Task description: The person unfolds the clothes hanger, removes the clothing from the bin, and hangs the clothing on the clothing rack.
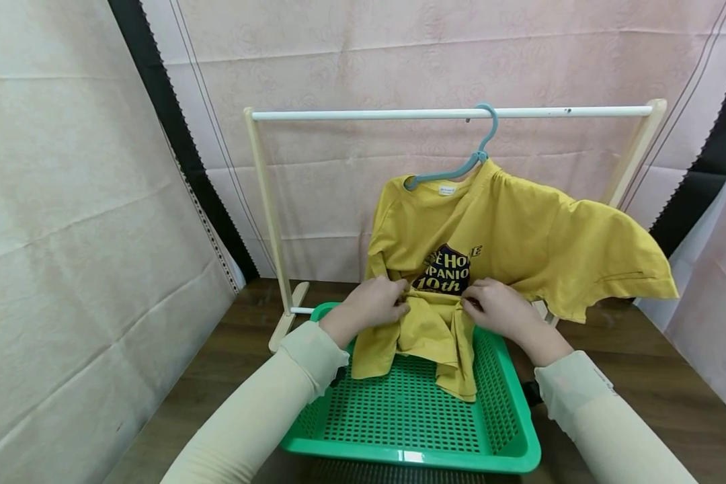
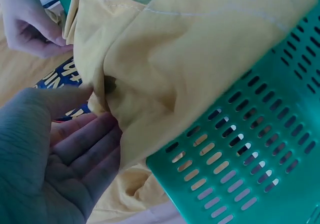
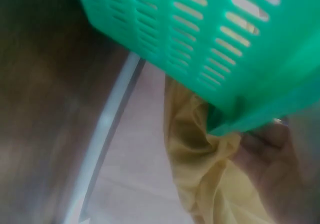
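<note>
A yellow T-shirt (image 1: pixel 520 222) with a dark printed patch on its chest hangs from a light blue hanger (image 1: pixel 452 175), one shoulder of which shows bare. My left hand (image 1: pixel 372 304) pinches the shirt cloth just left of the print, and in the left wrist view thumb and fingers meet on a fold. On the print's other side, my right hand (image 1: pixel 501 308) pinches the same gathered cloth. Below the hands, the shirt's lower part droops into a green perforated basket (image 1: pixel 411 456). Shirt and basket rim partly hide the right fingers in the right wrist view.
The hanger hooks over the white bar (image 1: pixel 351 115) of a rack with cream posts (image 1: pixel 270 215). Basket and rack stand on a dark wooden table (image 1: pixel 208 380). Pale cloth walls (image 1: pixel 363 67) enclose the back and sides.
</note>
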